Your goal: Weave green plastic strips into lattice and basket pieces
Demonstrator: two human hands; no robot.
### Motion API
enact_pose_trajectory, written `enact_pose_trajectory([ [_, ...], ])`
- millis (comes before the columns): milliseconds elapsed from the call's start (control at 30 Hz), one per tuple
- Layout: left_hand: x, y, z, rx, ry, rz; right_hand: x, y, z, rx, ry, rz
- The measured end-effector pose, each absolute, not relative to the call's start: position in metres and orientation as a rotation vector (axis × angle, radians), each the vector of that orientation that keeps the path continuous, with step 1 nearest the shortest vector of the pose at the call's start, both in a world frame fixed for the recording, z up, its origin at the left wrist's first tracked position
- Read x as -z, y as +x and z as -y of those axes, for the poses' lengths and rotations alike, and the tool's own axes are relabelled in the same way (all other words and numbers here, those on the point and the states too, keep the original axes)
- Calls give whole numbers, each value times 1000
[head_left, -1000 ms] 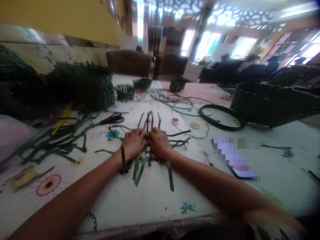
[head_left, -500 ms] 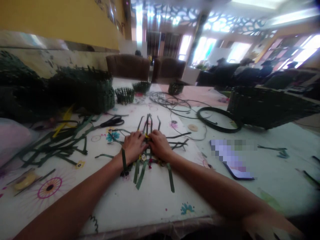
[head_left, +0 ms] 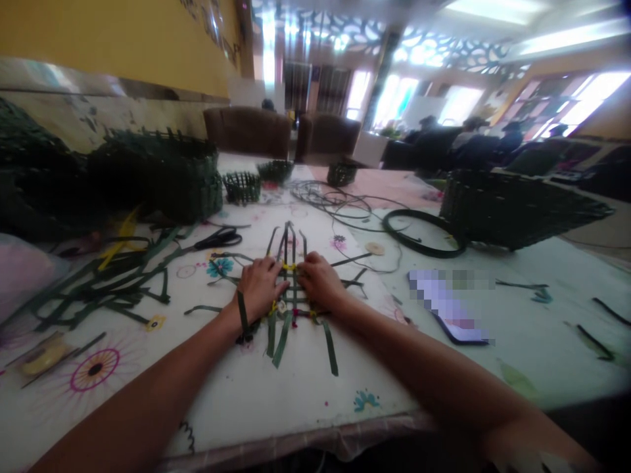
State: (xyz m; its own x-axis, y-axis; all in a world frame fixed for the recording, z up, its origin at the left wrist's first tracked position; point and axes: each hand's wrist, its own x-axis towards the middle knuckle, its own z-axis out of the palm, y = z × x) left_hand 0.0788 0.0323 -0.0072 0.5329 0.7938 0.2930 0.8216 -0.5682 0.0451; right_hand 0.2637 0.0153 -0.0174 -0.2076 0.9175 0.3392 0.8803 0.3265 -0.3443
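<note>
A small open weave of dark green strips (head_left: pixel 294 293) lies flat on the table, its loose ends fanning out on all sides. Across its far part runs a short yellow strip (head_left: pixel 290 267), visible between my hands. My left hand (head_left: pixel 257 287) is closed on the weave's left side, fingertips near the yellow strip's left end. Closed too, my right hand (head_left: pixel 321 284) pinches at the right side, by the yellow strip's other end. What lies under the fingers is hidden. Yellow and dark red ties show along the near edge. A green band circles my left wrist.
Loose green strips (head_left: pixel 113 282) and black scissors (head_left: pixel 219 239) lie left. Dark woven baskets stand at back left (head_left: pixel 172 174) and right (head_left: pixel 513 210). A coiled band (head_left: pixel 421 233), wooden disc (head_left: pixel 374 248) and phone (head_left: pixel 444 309) lie to the right.
My hands have moved slightly apart, the right one shifting right, so more of the yellow strip and the green grid between them shows. The view has shifted a little.
</note>
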Motion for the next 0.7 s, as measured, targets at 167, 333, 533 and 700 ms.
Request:
enact_pose_trajectory([
  [167, 7, 80, -32, 454, -2689, 1414, 19, 264, -18, -81, -1577, 2118],
  [333, 6, 70, -36, 747, -2802, 1404, 7, 271, -17, -303, -1490, 2040],
  [533, -2, 57, -34, 744, -2933, 1348, 0, 274, -16, -323, -1468, 2057],
  [700, -2, 59, -31, 579, -2931, 1345, -3, 274, -13, -284, -1453, 2188],
])
